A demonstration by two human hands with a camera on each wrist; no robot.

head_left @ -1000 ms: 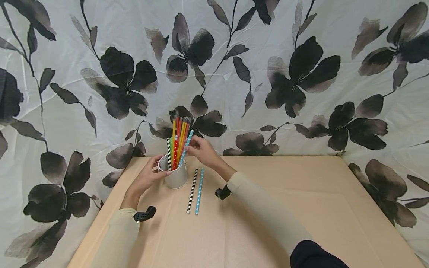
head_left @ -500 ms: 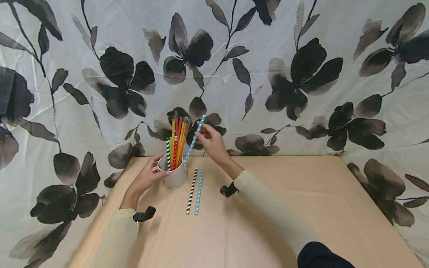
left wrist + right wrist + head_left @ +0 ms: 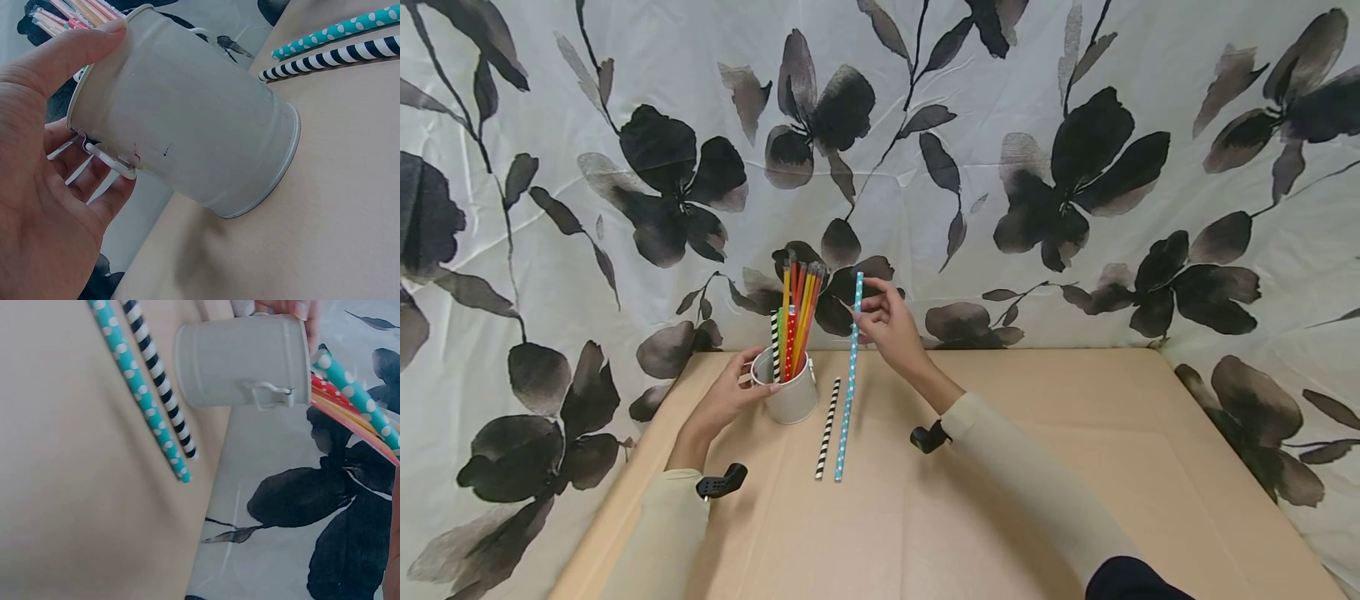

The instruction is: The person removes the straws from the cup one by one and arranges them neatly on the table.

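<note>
My left hand [image 3: 730,393] grips a white metal pail [image 3: 793,404] at its rim, thumb on the near side; in the left wrist view the thumb [image 3: 94,47] lies over the rim and the fingers reach round a small handle. My right hand [image 3: 891,329] pinches a blue straw with white dots [image 3: 857,304], held upright right of the pail. Its lower end overlaps another blue dotted straw [image 3: 842,450] lying on the table. Beside that one lies a black-and-white striped straw [image 3: 827,433]. Red dotted, green and striped straws [image 3: 789,354] stand in the pail.
Tall yellow and red sticks [image 3: 806,304] also rise from the pail. The beige table [image 3: 1037,450] has its back edge just behind the pail. Beyond hangs a white cloth [image 3: 940,242] with dark flowers.
My right hand has drawn the blue dotted straw up out of the pail and carried it rightward, turning it more upright. The left hand stays on the pail.
</note>
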